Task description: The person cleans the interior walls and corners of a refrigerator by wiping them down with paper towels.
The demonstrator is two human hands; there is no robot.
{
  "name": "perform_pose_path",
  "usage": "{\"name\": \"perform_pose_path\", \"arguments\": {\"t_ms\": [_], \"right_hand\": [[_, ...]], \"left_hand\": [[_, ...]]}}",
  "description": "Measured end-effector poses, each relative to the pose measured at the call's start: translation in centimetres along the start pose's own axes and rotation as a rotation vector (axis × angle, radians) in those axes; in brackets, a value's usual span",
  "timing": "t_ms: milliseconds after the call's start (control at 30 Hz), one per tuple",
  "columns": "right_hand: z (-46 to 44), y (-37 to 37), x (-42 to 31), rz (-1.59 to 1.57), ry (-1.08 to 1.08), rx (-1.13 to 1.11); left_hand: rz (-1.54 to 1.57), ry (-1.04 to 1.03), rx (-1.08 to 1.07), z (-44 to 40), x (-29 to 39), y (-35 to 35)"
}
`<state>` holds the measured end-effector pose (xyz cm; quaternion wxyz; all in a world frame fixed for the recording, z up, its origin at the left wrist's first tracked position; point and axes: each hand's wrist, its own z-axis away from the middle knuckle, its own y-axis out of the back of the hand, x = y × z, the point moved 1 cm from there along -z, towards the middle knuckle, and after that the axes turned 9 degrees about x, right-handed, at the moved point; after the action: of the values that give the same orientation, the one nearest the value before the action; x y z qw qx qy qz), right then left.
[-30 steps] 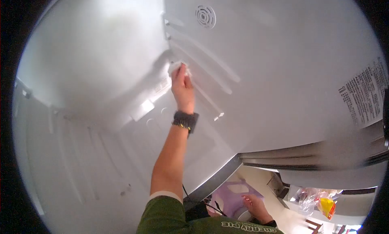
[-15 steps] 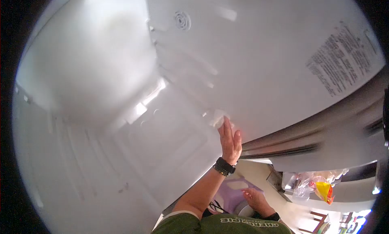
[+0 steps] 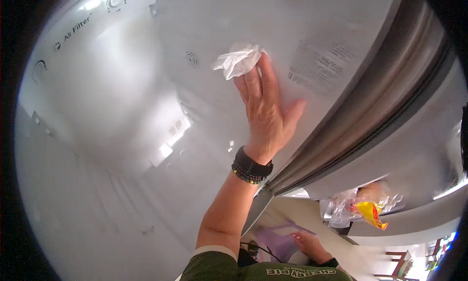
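Note:
My left hand is raised against the white inner side wall of a refrigerator. Its fingers press a crumpled white tissue to that wall, between a small round vent and a printed label. The thumb sticks out to the side. Dark bracelets circle the wrist. Low in the view, my right hand hangs near my body with fingers loosely apart and nothing visible in it. Beneath it is a lilac surface, partly hidden.
The white back panel, marked "Air Filter", curves along the left. A dark door seal runs down the right. Beyond it, clear plastic bags and a yellow packet sit in the door shelf. A wooden chair stands farther off.
My left hand has moved up the wall with the tissue, from near the lower corner to beside the round vent. The view has shifted, showing the dials. My right hand has barely moved.

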<state>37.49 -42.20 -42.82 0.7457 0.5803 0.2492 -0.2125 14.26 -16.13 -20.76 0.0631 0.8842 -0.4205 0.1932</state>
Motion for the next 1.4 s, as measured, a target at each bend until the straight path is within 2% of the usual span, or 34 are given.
{"name": "perform_pose_path", "arguments": {"t_ms": [33, 133, 200, 267, 333, 400, 533, 633, 767, 833, 933, 1033, 1167, 1233, 1400], "right_hand": [[0.1, 0.1, 0.1, -0.01, 0.0, 0.006], [-0.2, -0.5, 1.2, 0.005, 0.066, 0.008], [-0.3, 0.1, 0.6, -0.009, 0.051, 0.016], [-0.1, 0.4, 0.4, -0.003, 0.037, 0.019], [-0.2, 0.6, 0.6, 0.023, 0.039, 0.033], [0.1, 0.7, 0.7, -0.029, 0.044, 0.053], [0.0, 1.1, 0.7, 0.02, 0.119, 0.038], [0.0, 1.4, 0.7, 0.003, 0.07, 0.047], [0.1, 0.7, 2.4, -0.027, 0.177, 0.142], [0.3, 0.8, 2.2, -0.064, 0.156, 0.151], [0.2, 1.7, 1.1, 0.019, -0.013, -0.009], [0.3, 1.8, 1.2, -0.088, 0.117, 0.111], [0.8, 2.1, 1.3, -0.118, 0.119, 0.134], [0.7, 2.0, 1.9, -0.042, 0.136, 0.146], [0.7, 1.7, 1.9, -0.245, 0.096, 0.171]], "left_hand": [[-0.034, 0.043, -0.087, 0.4, 0.1, 0.2], [-0.081, -0.106, -0.261, 6.2, 0.3, 0.6], [-0.06, -0.24, -0.473, 11.4, 0.1, 1.1], [-0.033, -0.166, -0.515, 16.7, -0.8, 2.1], [-0.108, -0.205, -0.522, 16.7, -0.9, 2.1], [-0.146, -0.259, -0.512, 16.1, -0.9, 2.1], [-0.139, -0.343, -0.426, 7.6, 1.0, 1.3], [-0.241, -0.402, -0.403, 0.7, 2.8, 0.8], [-0.32, -0.479, -0.319, -3.9, 3.8, 0.9], [-0.331, -0.475, -0.345, -4.5, 4.2, 1.2], [-0.339, -0.508, -0.326, -5.2, 4.1, 1.1], [-0.216, -0.469, -0.252, -5.2, 3.7, 0.8], [-0.128, -0.345, -0.186, -4.0, 2.3, 0.9], [-0.201, -0.413, -0.209, -4.7, 1.9, 0.9], [-0.293, -0.447, -0.214, -8.4, 2.3, 1.4]]}}
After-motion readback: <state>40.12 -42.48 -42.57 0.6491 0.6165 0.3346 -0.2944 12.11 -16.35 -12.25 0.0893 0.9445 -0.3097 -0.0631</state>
